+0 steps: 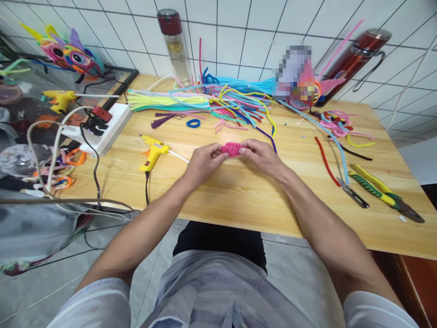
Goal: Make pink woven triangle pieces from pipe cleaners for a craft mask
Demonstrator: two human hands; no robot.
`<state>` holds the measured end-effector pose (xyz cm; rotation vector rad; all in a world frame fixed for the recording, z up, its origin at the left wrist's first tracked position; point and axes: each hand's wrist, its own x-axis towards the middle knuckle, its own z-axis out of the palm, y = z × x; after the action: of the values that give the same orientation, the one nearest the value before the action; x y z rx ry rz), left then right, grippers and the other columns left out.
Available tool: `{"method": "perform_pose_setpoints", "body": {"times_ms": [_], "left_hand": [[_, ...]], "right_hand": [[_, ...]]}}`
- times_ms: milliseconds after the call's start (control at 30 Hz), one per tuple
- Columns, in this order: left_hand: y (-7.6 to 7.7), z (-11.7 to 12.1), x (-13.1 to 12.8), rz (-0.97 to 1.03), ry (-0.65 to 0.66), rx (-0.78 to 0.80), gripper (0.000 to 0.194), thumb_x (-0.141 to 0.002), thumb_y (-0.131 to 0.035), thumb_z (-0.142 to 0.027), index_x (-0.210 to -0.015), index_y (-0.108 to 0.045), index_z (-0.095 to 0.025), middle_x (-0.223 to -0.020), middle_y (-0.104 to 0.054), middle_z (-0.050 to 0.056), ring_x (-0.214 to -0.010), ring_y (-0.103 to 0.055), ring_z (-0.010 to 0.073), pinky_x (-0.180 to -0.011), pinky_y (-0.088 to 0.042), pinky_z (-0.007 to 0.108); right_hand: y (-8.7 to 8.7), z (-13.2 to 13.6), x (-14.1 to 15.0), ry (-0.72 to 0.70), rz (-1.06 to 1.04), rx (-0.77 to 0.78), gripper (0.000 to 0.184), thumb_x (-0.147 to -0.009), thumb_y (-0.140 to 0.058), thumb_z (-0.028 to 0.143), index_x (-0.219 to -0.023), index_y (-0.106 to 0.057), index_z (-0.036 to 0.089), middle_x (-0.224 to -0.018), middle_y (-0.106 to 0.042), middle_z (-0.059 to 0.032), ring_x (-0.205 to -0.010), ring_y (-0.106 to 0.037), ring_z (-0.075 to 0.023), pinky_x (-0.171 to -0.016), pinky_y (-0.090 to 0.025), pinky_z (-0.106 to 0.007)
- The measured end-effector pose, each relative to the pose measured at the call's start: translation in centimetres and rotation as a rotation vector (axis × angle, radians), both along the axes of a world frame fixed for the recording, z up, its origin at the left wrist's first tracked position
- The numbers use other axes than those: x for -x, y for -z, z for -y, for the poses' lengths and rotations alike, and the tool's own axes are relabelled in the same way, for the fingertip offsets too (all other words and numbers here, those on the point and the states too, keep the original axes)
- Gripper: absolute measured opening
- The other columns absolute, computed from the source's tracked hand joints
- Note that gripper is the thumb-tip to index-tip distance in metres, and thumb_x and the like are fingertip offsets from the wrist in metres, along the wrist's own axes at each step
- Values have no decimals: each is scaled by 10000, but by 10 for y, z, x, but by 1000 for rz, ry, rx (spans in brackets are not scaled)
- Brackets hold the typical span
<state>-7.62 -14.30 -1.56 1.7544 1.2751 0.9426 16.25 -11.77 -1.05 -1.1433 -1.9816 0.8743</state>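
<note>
Between my two hands is a small pink piece of coiled pipe cleaner (232, 149), its ridges running side by side. My left hand (205, 159) pinches its left end with thumb and fingers. The right end is gripped the same way by my right hand (260, 156). Both hands are just above the wooden table, near its middle. Left of my left hand lies a yellow glue gun (155, 152) with a white glue stick in its back. A dark blue ring (193, 123) of pipe cleaner rests behind it.
Bundled pipe cleaners (239, 98) stretch along the back, near a glass bottle (174, 45) and a red thermos (355, 64). At right lie pliers (385, 191) and thread snips (353, 193). A white power strip (105, 130) with cords, another glue gun (59, 100) and colourful figures (80, 59) are at left.
</note>
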Motion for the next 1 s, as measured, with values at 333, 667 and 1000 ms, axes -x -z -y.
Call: {"method": "perform_pose_setpoints", "body": {"times_ms": [333, 667, 1000], "left_hand": [[-18, 2, 3, 454, 31, 273, 465, -781, -886, -606, -909, -811, -165, -896, -846, 95, -713, -698, 164, -691, -529, 293], [-9, -2, 1, 538, -26, 345, 436, -763, -899, -508, -991, -786, -154, -882, -842, 91, -816, -789, 209, -737, -576, 303], [-17, 5, -2, 501, 140, 361, 330, -847, -777, -349, -1113, -791, -154, -1043, -868, 102, -920, -804, 203, -814, -581, 295]], "right_hand": [[-12, -2, -5, 293, -313, 32, 509, -910, -786, 719, -799, -724, 226, -741, -703, -11, -696, -619, -166, -678, -518, -304], [-22, 17, 9, 240, -305, -80, 524, -920, -798, 741, -819, -734, 232, -707, -693, 7, -640, -609, -153, -639, -505, -302], [-14, 23, 23, 318, -103, -222, 336, -1006, -741, 530, -848, -774, 235, -698, -702, 11, -600, -552, -146, -605, -431, -312]]}}
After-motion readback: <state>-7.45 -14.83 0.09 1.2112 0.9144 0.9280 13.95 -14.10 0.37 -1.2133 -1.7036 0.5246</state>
